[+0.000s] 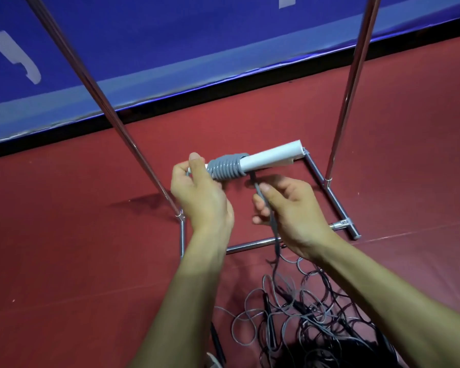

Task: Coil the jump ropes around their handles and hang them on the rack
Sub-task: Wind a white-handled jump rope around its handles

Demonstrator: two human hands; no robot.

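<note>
Right now: mid-coil on one rope. The white plastic cylindrical handles sit just above frame centre, roughly level, tilted up to the right. They look like two handles held together, but the second is mostly hidden, so I'm not certain. The thick grey plastic rope is wound round their left part in a tight band of turns. The right part is bare white.

Left hand: fingers curled round the left end of the handles, thumb up beside the first turns. Right hand: pinching the free run of grey rope just below the handles, thumb on top, strand taut up to the last turn. Below the right hand the rope drops to the floor at lower centre.

Progress, my read: early. This rope is partly wound, with a long tail left to take up, the end not secured and the bundle not hung. At lower right of frame a tangled pile of thin grey and dark ropes, with what look like slim black handles, lies on the red floor. All of it is uncoiled.

The chrome tube rack has its base bars behind and below the hands, and two uprights run off to upper left and upper right. The top bar is out of frame, so I can't tell whether anything hangs there. A blue padded barrier runs across the top of frame.
</note>
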